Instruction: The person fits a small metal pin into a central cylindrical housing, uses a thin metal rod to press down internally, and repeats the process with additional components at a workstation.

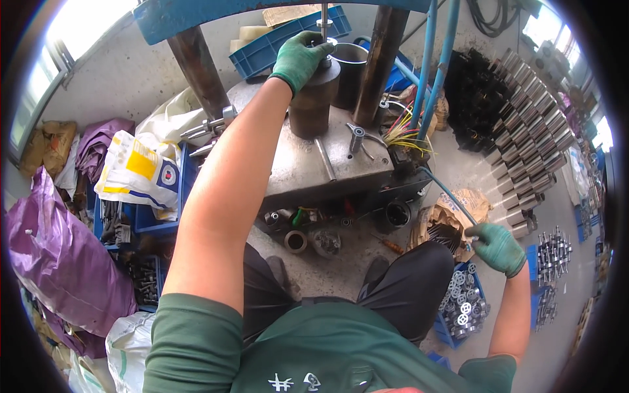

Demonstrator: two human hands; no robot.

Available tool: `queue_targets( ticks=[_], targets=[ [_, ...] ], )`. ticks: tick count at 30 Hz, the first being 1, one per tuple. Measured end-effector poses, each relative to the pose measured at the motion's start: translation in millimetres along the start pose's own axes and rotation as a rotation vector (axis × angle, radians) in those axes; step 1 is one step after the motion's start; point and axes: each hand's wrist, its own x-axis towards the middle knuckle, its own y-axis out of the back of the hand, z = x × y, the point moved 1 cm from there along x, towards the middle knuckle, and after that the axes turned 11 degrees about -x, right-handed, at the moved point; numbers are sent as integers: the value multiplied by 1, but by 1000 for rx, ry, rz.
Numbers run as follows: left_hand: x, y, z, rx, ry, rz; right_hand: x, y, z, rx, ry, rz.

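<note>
My left hand point(299, 60), in a green glove, reaches to the top of a dark steel cylinder block point(310, 108) on the press table point(288, 164). Its thumb and fingers close round a small metal shaft part point(325, 61), partly hidden by the glove, below a thin upright rod point(324, 14). Low on the right, my gloved right hand point(498, 250) is wrapped around the end of a long, thin lever point(451, 194) that runs up to the machine's side. A loose metal pin point(325, 159) and a small upright bushing point(356, 140) are on the table.
Two steel columns point(198, 72) flank the work. Behind stands a dark open tube point(350, 73). Blue hoses and yellow wires point(405, 137) are at right, beside stacked metal sleeves point(531, 131). Near my knee sits a blue bin of toothed discs point(462, 308). Purple sacks point(65, 255) fill the left.
</note>
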Motion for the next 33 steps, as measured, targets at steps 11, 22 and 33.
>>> queue_targets(
  ticks=[11, 22, 33],
  targets=[
    [-2, 1, 3, 5, 14, -7, 113, 80, 47, -15, -79, 1129],
    [-2, 6, 3, 109, 6, -16, 42, 39, 43, -133, -3, 426],
    [0, 2, 3, 132, 34, -19, -11, -14, 4, 61, 2, 49]
  ],
)
